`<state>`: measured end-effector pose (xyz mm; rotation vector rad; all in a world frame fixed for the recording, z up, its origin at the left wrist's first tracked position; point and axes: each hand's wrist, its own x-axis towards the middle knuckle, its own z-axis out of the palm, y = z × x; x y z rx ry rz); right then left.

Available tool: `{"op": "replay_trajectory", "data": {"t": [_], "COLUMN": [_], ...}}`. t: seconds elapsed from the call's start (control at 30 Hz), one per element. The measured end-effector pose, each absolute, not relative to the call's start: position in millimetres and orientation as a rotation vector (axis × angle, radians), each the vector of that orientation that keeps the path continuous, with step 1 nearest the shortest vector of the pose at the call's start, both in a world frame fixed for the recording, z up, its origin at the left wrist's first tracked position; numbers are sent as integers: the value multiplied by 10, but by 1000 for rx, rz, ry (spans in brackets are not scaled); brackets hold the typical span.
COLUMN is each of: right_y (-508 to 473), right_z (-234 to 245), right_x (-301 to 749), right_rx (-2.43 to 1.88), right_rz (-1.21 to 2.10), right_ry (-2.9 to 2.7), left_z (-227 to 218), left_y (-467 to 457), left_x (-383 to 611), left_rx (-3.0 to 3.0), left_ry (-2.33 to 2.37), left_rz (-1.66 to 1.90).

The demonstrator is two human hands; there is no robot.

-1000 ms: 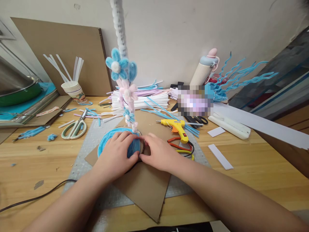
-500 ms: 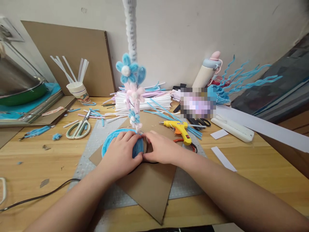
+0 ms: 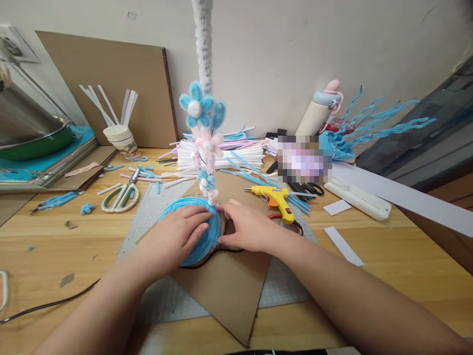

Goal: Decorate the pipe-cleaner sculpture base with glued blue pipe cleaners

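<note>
A round base covered in blue pipe cleaners (image 3: 201, 251) lies on a sheet of cardboard (image 3: 232, 301). From its far right edge rises a white-wrapped stem (image 3: 203, 54) with a blue flower (image 3: 195, 106), a pink flower (image 3: 207, 145) and a smaller blue flower (image 3: 205, 181) along it. My left hand (image 3: 185, 231) rests flat on top of the blue coils, fingers stretched to the right. With thumb and fingers, my right hand (image 3: 242, 227) grips the base's right edge; its fingertips are partly hidden behind the stem's foot.
A yellow glue gun (image 3: 279, 199) lies right of the base, its cord running beneath. Scissors (image 3: 123, 192) and blue scraps are at left. Behind are bundled white pipe cleaners (image 3: 221, 158), paper cups (image 3: 120, 140), a bottle (image 3: 316, 108) and a power strip (image 3: 358, 197).
My left hand has slid left and its thumb has drawn in from the right edge, uncovering more blue coils. My right hand stays at the edge.
</note>
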<state>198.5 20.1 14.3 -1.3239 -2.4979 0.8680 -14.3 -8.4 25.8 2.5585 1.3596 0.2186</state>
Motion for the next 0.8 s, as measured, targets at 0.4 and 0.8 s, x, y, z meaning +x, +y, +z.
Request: {"op": "replay_trajectory", "data": {"t": [0.4, 0.8], "right_y": [207, 194], "right_z": [97, 137], "right_x": [1998, 1979], "right_rx": [-1290, -1302], "right_rz": [914, 919], "right_ry": [-2469, -2478], "left_z": [247, 120], "left_y": [61, 69], "left_x": [-236, -280], "left_rx": [2786, 2806], "left_ry": [906, 922], "left_rz": [157, 202]}}
